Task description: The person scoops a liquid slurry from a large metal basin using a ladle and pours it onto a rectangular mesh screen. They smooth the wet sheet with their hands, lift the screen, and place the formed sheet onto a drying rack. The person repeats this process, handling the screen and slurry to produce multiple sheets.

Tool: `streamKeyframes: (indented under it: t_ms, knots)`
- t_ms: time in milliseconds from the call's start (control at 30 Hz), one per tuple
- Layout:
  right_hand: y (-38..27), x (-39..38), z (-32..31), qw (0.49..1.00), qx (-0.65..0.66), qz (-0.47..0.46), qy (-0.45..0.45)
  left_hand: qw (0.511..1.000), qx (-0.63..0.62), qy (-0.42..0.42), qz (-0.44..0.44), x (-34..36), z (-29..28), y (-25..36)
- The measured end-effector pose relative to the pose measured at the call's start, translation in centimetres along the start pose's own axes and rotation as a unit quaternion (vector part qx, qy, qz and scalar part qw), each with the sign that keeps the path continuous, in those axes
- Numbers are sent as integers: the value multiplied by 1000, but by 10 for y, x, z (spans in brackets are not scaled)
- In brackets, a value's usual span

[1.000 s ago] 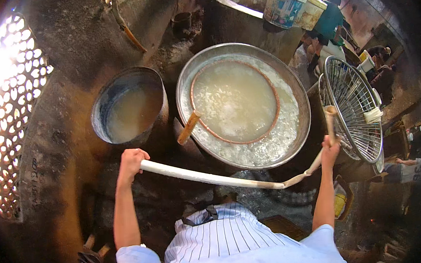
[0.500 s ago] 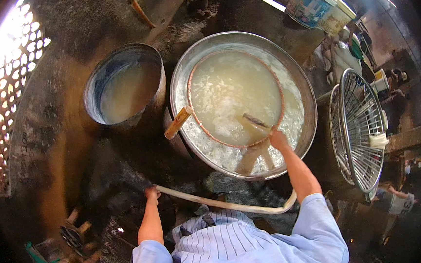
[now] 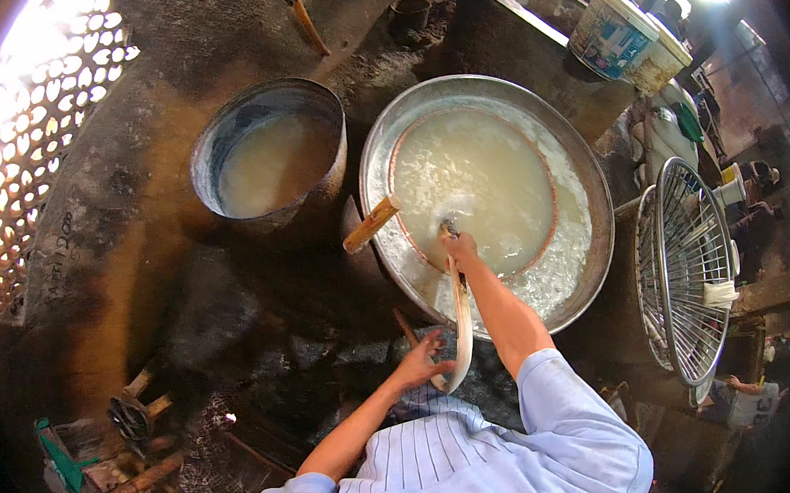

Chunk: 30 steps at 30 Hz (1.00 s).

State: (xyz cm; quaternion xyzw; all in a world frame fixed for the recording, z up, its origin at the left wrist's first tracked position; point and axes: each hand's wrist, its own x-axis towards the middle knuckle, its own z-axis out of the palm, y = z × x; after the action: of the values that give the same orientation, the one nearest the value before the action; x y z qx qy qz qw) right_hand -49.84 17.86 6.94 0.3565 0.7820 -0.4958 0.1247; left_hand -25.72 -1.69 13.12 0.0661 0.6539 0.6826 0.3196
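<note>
My right hand [image 3: 458, 245] grips a whitish hose [image 3: 463, 310] close to its dark end, over the near part of a wide metal pan [image 3: 601, 223]. Cloudy, pale liquid fills the pan, and its surface is stirred up white beside the hose end. A thin reddish-brown ring [image 3: 554, 203] lies inside the pan. From my right hand the hose runs down towards my body and bends. Beside that bend is my left hand [image 3: 420, 364], fingers spread, holding nothing that I can see. A thick wooden handle [image 3: 372, 225] juts over the pan's left rim.
A dark round vat [image 3: 330, 173] with cloudy liquid stands left of the pan. To the right is a large wire basket [image 3: 664, 292]. Plastic buckets [image 3: 607, 35] stand at the back right. Wooden pieces [image 3: 146, 479] lie at lower left. Another person [image 3: 752, 397] is at far right.
My right hand has moved left over the pan with the hose end. My left hand has let go of the hose and come right, nearer my body's middle. The view has shifted slightly.
</note>
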Motion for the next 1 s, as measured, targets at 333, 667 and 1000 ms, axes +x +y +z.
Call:
streamKeyframes:
  t_ms: [333, 667, 1000]
  knots:
    - [-53, -51, 26, 935, -89, -132, 318, 966, 192, 173, 20, -2, -39, 25]
    - [-177, -136, 80, 482, -677, -555, -40, 957, 198, 211, 22, 2, -70, 30]
    - [-77, -158, -90, 830, -158, -485, 224, 957, 216, 190, 37, 15, -85, 37]
